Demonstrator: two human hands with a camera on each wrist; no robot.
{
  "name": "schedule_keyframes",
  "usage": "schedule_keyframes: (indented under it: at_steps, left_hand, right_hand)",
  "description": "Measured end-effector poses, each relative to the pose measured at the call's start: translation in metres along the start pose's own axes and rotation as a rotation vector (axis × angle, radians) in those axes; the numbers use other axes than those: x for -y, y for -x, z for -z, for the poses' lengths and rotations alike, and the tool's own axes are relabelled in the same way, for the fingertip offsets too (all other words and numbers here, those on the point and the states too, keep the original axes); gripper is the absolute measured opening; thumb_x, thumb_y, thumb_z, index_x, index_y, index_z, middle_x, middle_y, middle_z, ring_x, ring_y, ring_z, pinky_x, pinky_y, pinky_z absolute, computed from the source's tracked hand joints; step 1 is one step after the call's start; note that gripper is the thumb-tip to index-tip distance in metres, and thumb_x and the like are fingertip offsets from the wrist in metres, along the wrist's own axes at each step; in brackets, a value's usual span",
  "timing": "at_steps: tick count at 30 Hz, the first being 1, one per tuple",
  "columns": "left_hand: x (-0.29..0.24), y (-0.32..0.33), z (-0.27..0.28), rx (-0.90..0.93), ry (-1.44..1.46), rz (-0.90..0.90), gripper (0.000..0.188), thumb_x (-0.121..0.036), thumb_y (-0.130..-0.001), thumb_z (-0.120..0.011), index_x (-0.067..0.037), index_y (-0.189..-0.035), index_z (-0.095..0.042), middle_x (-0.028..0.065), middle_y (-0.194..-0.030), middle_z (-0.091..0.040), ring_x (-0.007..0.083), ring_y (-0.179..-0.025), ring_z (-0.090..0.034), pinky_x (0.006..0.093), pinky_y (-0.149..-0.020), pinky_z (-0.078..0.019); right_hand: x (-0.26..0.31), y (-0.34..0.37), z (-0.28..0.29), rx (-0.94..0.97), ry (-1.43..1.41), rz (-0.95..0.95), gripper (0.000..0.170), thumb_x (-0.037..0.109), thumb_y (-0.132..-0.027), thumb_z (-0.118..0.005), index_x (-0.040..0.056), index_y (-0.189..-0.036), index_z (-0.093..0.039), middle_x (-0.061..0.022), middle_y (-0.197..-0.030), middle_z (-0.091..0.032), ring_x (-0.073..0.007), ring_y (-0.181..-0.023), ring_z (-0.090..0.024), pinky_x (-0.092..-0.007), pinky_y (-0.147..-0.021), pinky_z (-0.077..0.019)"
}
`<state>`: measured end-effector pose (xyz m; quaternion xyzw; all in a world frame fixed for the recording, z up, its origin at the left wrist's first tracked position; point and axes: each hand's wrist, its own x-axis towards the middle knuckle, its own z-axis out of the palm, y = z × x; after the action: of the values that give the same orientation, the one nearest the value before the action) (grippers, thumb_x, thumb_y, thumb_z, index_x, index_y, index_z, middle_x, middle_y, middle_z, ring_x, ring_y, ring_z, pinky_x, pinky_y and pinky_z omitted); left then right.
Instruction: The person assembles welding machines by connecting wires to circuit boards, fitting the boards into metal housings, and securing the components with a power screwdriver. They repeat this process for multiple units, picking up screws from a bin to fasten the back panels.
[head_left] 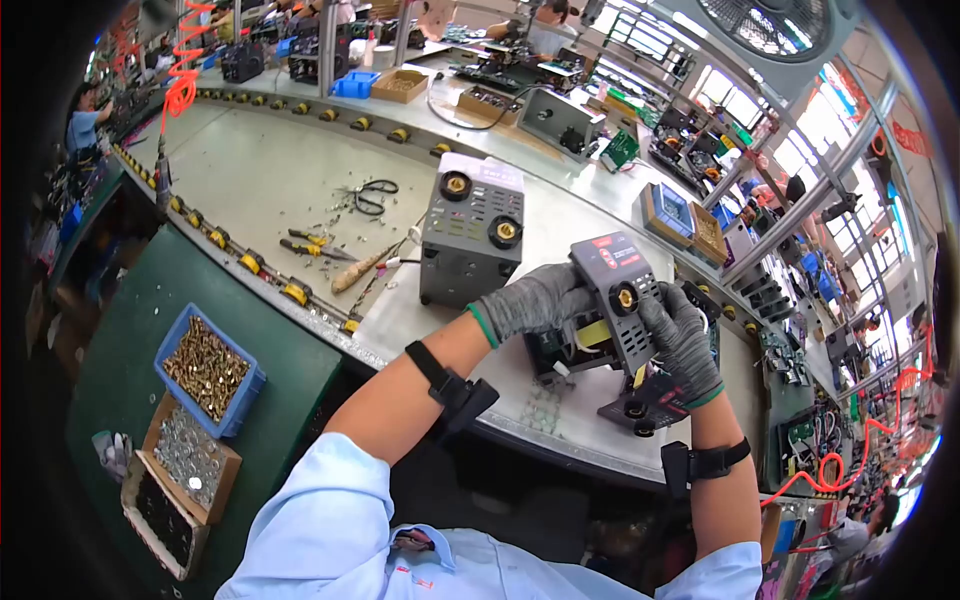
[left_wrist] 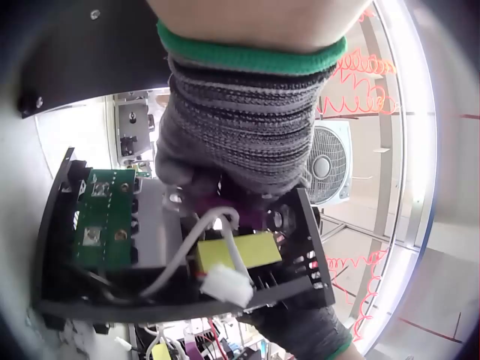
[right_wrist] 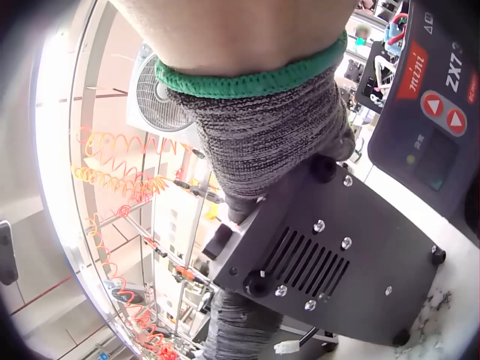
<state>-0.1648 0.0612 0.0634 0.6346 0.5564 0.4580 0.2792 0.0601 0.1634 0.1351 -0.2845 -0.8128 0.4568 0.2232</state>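
A grey welding machine [head_left: 612,268], its housing uncovered on one side, is tilted up between both gloved hands over the worktable. My left hand [head_left: 540,300] grips its upper left edge. In the left wrist view a green circuit board [left_wrist: 109,202], a yellow-wrapped part [left_wrist: 259,253] and a white plug [left_wrist: 227,285] on a cable show inside. At the opposite side, my right hand [head_left: 682,340] holds the housing. The right wrist view shows the black slotted plate [right_wrist: 360,277] with screws and rubber feet. Another front panel [right_wrist: 427,112], marked ZX7, lies close by.
Another grey machine [head_left: 465,250] stands upright at the left. Beyond it lie scissors [head_left: 370,197], yellow-handled pliers [head_left: 312,245] and a wooden-handled tool [head_left: 355,273]. A blue bin of screws [head_left: 258,385] and a cardboard box of washers [head_left: 222,480] sit at the lower left.
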Motion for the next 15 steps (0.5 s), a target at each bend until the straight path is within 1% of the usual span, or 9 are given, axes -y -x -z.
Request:
schedule_keyframes:
  at_steps: [1,3,4,5,7,9,11,13,15]
  left_hand:
    - [0.003,0.003,-0.002,-0.051,0.125,-0.063,0.041,-0.024,-0.099,-0.06,-0.003,-0.134,-0.057,0.0212,-0.124,-0.066,0.0298,-0.118,-0.063,0.0389,-0.101,-0.0495]
    - [-0.014,0.008,-0.002,-0.215,0.031,0.095,0.04,-0.021,-0.099,-0.058,-0.002,-0.134,-0.056,0.0229,-0.119,-0.066,0.0337,-0.114,-0.064,0.0399,-0.1,-0.0501]
    - [-0.01,0.015,-0.009,-0.386,-0.181,0.013,0.034,-0.02,-0.099,-0.056,0.0,-0.127,-0.059,0.0227,-0.111,-0.066,0.0369,-0.105,-0.064,0.041,-0.096,-0.0519]
    - [-0.006,0.025,-0.016,-0.399,-0.178,0.016,0.034,-0.02,-0.099,-0.056,0.0,-0.127,-0.059,0.0227,-0.111,-0.066,0.0369,-0.105,-0.064,0.041,-0.096,-0.0519]
    - [-0.021,0.052,-0.031,-0.716,-0.077,-0.109,0.028,-0.017,-0.098,-0.056,0.0,-0.12,-0.06,0.0212,-0.105,-0.065,0.0376,-0.099,-0.063,0.0408,-0.091,-0.0531]
    - [-0.04,0.083,-0.053,-0.718,-0.126,-0.045,0.026,-0.016,-0.094,-0.062,-0.001,-0.115,-0.061,0.018,-0.103,-0.065,0.0345,-0.097,-0.063,0.0413,-0.089,-0.0534]
    - [-0.031,0.105,-0.095,-0.692,-0.214,-0.192,0.029,-0.016,-0.09,-0.068,-0.001,-0.115,-0.062,0.0153,-0.1,-0.065,0.0328,-0.096,-0.064,0.0415,-0.088,-0.0539]
    - [-0.047,0.111,-0.089,-0.646,-0.211,-0.207,0.034,-0.017,-0.088,-0.071,-0.001,-0.116,-0.061,0.0148,-0.101,-0.063,0.0307,-0.095,-0.065,0.0426,-0.086,-0.0553]
    - [-0.061,0.108,-0.085,-0.712,0.054,-0.049,0.039,-0.019,-0.088,-0.073,0.0,-0.119,-0.06,0.0173,-0.103,-0.062,0.0312,-0.096,-0.066,0.0434,-0.083,-0.0562]
  right_hand:
    - [0.006,0.001,-0.004,-0.009,0.033,-0.003,0.063,0.046,-0.091,-0.073,-0.0034,-0.126,-0.057,-0.0077,-0.104,-0.065,-0.0128,-0.093,-0.061,-0.0288,-0.082,-0.0518]
    - [0.004,-0.002,-0.01,-0.033,-0.005,0.022,0.059,0.044,-0.091,-0.074,-0.0024,-0.123,-0.058,-0.0058,-0.097,-0.065,-0.0115,-0.086,-0.06,-0.028,-0.075,-0.0514]
    - [-0.004,-0.007,-0.008,-0.038,0.019,0.019,0.057,0.044,-0.092,-0.073,-0.0019,-0.122,-0.058,-0.0056,-0.095,-0.065,-0.0112,-0.084,-0.059,-0.0277,-0.074,-0.0511]
    - [-0.008,-0.011,-0.007,-0.049,0.045,0.018,0.055,0.043,-0.092,-0.073,-0.0015,-0.121,-0.058,-0.0053,-0.094,-0.065,-0.011,-0.082,-0.059,-0.0273,-0.073,-0.0509]
    - [-0.009,-0.013,-0.009,-0.056,0.038,-0.003,0.053,0.043,-0.093,-0.072,-0.0007,-0.12,-0.058,-0.0052,-0.094,-0.065,-0.0108,-0.081,-0.058,-0.0273,-0.072,-0.0508]
    - [-0.008,-0.011,-0.01,-0.064,0.031,-0.025,0.051,0.043,-0.094,-0.072,0.0001,-0.118,-0.059,-0.005,-0.093,-0.064,-0.0107,-0.08,-0.058,-0.0274,-0.072,-0.0507]
    - [-0.003,-0.008,-0.017,-0.105,-0.025,-0.03,0.05,0.044,-0.094,-0.071,0.0014,-0.118,-0.059,-0.0049,-0.093,-0.064,-0.0106,-0.079,-0.058,-0.0274,-0.072,-0.0508]
    - [0.005,-0.006,-0.024,-0.116,-0.012,-0.055,0.051,0.046,-0.094,-0.07,0.0012,-0.117,-0.059,-0.0055,-0.094,-0.065,-0.0113,-0.08,-0.059,-0.0285,-0.073,-0.0517]
    - [0.01,-0.002,-0.035,-0.122,-0.061,-0.047,0.054,0.048,-0.094,-0.07,-0.0003,-0.116,-0.059,-0.0067,-0.096,-0.065,-0.0127,-0.082,-0.06,-0.0297,-0.075,-0.0524]
